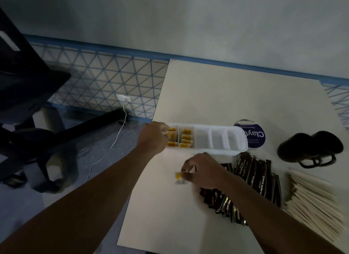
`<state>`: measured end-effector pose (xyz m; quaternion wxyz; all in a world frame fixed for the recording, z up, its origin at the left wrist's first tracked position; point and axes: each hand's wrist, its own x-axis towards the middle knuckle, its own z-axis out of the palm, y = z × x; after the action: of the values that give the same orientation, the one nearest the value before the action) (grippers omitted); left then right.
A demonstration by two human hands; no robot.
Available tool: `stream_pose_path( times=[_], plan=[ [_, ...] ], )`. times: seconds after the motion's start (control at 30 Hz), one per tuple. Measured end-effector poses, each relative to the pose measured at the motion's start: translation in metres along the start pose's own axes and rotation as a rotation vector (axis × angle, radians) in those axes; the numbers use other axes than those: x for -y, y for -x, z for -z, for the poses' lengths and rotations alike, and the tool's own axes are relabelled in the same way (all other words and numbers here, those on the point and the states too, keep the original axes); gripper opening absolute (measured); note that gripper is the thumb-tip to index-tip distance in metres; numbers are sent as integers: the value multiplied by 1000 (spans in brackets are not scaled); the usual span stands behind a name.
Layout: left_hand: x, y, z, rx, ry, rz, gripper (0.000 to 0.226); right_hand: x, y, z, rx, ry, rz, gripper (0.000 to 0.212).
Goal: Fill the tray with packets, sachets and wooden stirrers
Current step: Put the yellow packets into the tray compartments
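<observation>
A white tray [236, 140] sits mid-table, with yellow sachets [186, 140] filling its nine-o'clock compartments. The left hand [153, 138], fingers curled, meets that end, perhaps steadying it; its grip is unclear. At six o'clock, the right hand [202, 170] pinches another sachet [178, 176] for loading.

Head view. A white tray [243, 147] lies across the middle of the tabletop [226, 93], its left end at the tabletop's left edge. Its two leftmost compartments hold yellow packets [186, 140]; the others show bare white. The left hand [153, 138] sits at the tray's left end, fingers curled over the end compartment; whether it grips anything cannot be told. The right hand [202, 170], just in front of the tray, pinches a loose packet [178, 176] above the tabletop. Dark sachets [253, 170] lie heaped beside that hand, with wooden stirrers [313, 202] towards the right edge. Two black mugs [309, 148] lie behind the stirrers.
</observation>
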<state>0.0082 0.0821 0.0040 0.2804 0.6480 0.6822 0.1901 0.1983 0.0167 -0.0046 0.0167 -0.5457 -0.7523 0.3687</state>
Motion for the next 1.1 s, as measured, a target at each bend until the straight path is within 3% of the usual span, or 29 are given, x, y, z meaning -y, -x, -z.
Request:
stream_pose_path(
  times=[0.13, 0.43, 0.83, 1.1],
  plan=[
    [-2, -9, -2, 9, -67, -22, 32, 4, -9, 34, -146, -64, 57, 12],
    [-9, -21, -9, 53, -171, -28, 26, -14, -48, 69, -485, -122, -21, 9],
    [-4, -31, -24, 93, -175, 84, 21, -19, -72, 48, -433, 45, -52, 14],
    [-4, -33, -25, 89, -172, 92, 14, -17, -78, 53, -525, 38, -10, 11]
  ],
)
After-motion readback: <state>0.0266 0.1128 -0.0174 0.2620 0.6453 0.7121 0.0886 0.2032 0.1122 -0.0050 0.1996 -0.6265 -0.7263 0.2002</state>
